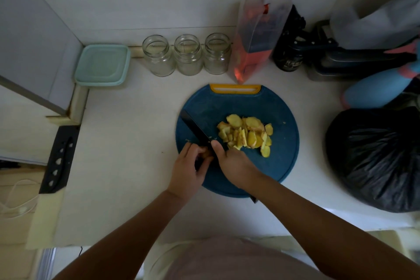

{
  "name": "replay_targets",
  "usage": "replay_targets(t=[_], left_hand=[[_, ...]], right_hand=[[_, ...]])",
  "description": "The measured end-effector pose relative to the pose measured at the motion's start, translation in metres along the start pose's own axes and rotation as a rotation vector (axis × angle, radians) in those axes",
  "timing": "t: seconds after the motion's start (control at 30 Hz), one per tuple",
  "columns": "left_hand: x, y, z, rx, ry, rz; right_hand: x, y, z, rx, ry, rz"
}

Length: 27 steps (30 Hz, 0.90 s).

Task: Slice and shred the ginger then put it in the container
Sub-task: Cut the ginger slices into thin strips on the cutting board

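Note:
A pile of yellow ginger slices [246, 135] lies in the middle of the round blue cutting board [281, 143]. A black knife [195, 128] lies across the board's left part, its blade pointing up and left. My right hand [231, 162] grips the knife's handle, thumb beside the blade's heel. My left hand [188, 168] sits at the board's left edge, fingers curled against the blade, apparently pinching a small ginger piece [205, 153] that is mostly hidden. A pale green lidded container [102, 65] stands at the back left.
Three open glass jars [187, 54] line the back wall. A clear bag with orange contents [252, 52] leans behind the board. A black bag [379, 161] and blue bottles [372, 93] crowd the right side. A black knife sheath [59, 161] lies at the left.

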<state>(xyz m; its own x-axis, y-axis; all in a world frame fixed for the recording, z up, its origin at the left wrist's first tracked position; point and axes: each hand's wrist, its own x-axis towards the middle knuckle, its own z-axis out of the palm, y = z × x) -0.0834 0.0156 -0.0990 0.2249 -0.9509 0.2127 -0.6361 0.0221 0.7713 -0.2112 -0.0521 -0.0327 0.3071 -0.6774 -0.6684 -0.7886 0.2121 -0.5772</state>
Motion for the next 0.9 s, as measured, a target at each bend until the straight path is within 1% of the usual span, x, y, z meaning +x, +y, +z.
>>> replay_targets(t=[0.07,0.13,0.23,0.3,0.53,0.7,0.9], left_hand=[[-0.001,0.002,0.0,0.01,0.017,-0.015],[-0.001,0.003,0.001,0.024,0.033,-0.023],[-0.001,0.004,0.001,0.038,0.042,-0.013],[-0.001,0.002,0.0,0.046,0.042,0.001],[0.002,0.001,0.0,0.063,0.025,0.034],[-0.001,0.0,0.001,0.065,0.057,0.036],[-0.001,0.001,0.001,0.056,0.064,0.049]], right_hand=[[0.002,0.006,-0.002,0.044,0.02,-0.002],[0.001,0.013,-0.005,0.144,0.017,0.01],[-0.008,0.017,-0.01,0.261,-0.022,0.042],[-0.014,0.018,-0.01,0.29,-0.047,0.051],[-0.024,0.016,-0.015,0.308,-0.064,0.026],[-0.026,0.017,-0.014,0.294,-0.049,-0.006],[-0.025,0.018,-0.012,0.294,-0.079,0.044]])
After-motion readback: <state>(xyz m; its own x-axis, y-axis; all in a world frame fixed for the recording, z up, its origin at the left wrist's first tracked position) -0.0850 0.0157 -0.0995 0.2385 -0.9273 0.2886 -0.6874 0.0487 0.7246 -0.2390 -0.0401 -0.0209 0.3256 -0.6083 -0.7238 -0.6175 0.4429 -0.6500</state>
